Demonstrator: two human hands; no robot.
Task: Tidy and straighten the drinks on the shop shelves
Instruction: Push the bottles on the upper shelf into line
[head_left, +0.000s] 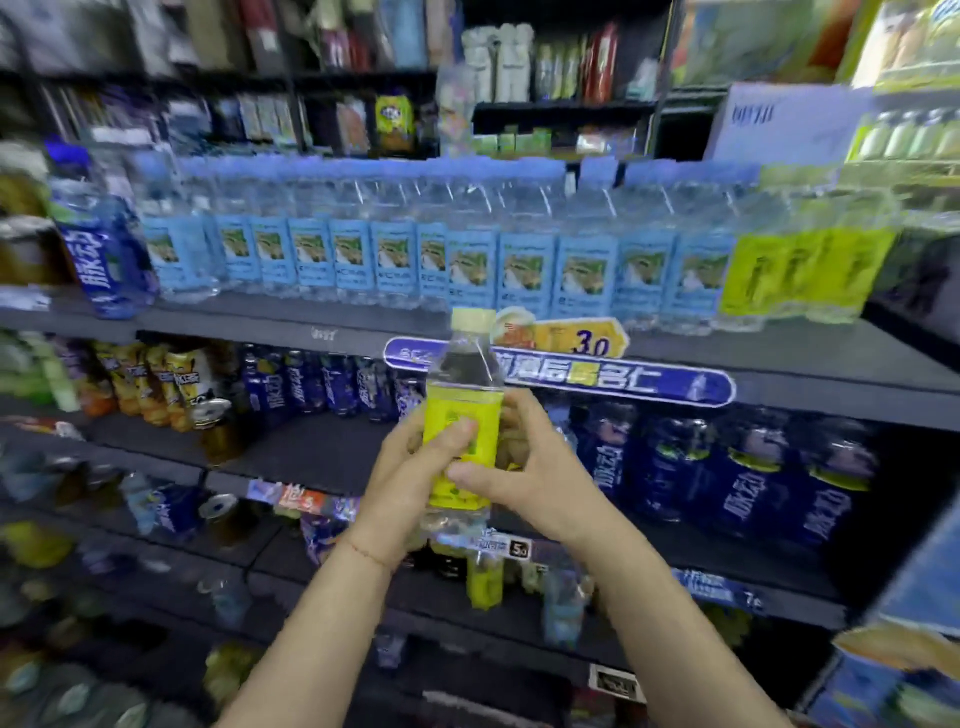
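Yellow bottle in both hands, off the shelf

Our left hand (415, 457) and right hand (524, 478) both wrap the upright yellow bottle (464, 415); its matching yellow row (800, 270) sits around 1 o'clock, nearer our right hand.

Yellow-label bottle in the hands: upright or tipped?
Upright: the yellow-label bottle has its cap straight above its base, gripped by the left hand and right hand.

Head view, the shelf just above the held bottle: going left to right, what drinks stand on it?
Tilted dark-blue bottle → long row of blue-labelled water bottles → yellow-labelled bottles, matching the bottle held in front.
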